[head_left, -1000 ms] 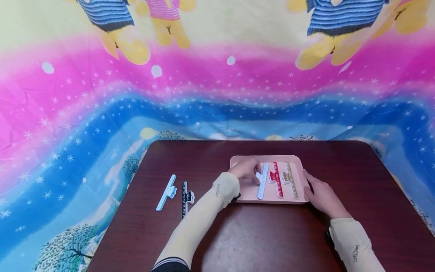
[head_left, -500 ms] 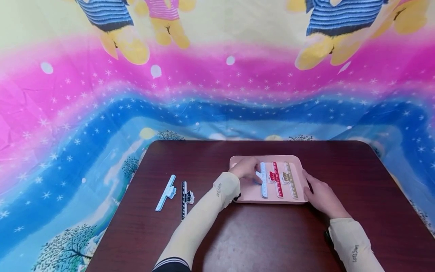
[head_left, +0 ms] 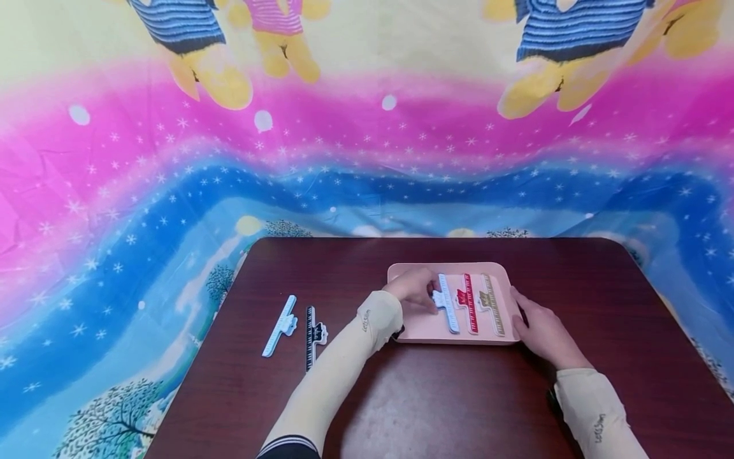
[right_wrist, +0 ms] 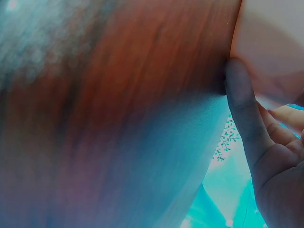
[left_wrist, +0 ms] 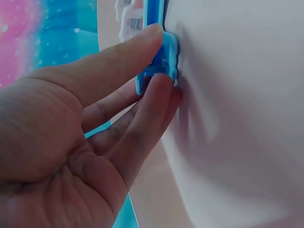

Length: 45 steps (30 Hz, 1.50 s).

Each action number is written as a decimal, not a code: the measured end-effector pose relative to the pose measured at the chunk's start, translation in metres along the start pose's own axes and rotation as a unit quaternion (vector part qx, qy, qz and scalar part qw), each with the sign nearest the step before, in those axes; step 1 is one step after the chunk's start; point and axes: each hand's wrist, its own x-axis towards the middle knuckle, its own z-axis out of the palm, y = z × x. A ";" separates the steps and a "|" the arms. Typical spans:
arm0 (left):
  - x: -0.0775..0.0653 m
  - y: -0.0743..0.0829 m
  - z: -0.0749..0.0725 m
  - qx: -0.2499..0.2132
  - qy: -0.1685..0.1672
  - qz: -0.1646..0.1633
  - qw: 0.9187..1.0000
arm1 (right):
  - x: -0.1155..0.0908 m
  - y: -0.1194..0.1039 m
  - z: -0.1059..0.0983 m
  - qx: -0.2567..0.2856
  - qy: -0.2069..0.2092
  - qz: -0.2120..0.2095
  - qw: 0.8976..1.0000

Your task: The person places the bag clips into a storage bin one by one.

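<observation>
In the head view, my left hand (head_left: pixel 414 287) pinches the grip of a light-blue page clip (head_left: pixel 448 306) with a piano-key pattern, inside a pink tray (head_left: pixel 418 335). The left wrist view shows the thumb and fingertips on either side of the blue clip's handle (left_wrist: pixel 169 52). To its right lie a red clip (head_left: pixel 471 306) and a gold clip (head_left: pixel 494 306), roughly side by side. My right hand (head_left: pixel 545 325) touches the tray's right side near its front corner, fingers fairly straight. In the right wrist view its thumb (right_wrist: pixel 240 85) presses the tray's outer wall.
On the dark wooden table (head_left: pixel 430 401), left of the tray, lie another light-blue clip (head_left: pixel 280 326) and a black clip (head_left: pixel 311 338), beside my left forearm. A patterned cloth (head_left: pixel 367 146) hangs behind the table's far edge.
The held blue clip has turned in the tray, its near end swinging right and its far end left. The red and gold clips have shifted very slightly right. My right hand stays put.
</observation>
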 end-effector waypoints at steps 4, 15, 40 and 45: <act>0.002 0.001 0.003 -0.003 0.004 0.009 1.000 | 0.000 0.000 0.001 0.000 -0.004 0.005 1.000; 0.002 0.003 0.004 -0.001 0.003 0.012 1.000 | 0.000 0.000 0.000 0.003 -0.003 0.003 1.000; -0.114 -0.072 -0.056 0.065 0.117 -0.025 0.991 | 0.002 -0.002 0.000 0.003 -0.025 0.020 0.999; -0.158 -0.097 -0.053 0.071 0.108 -0.069 0.989 | 0.001 -0.003 -0.001 -0.005 -0.021 0.020 1.000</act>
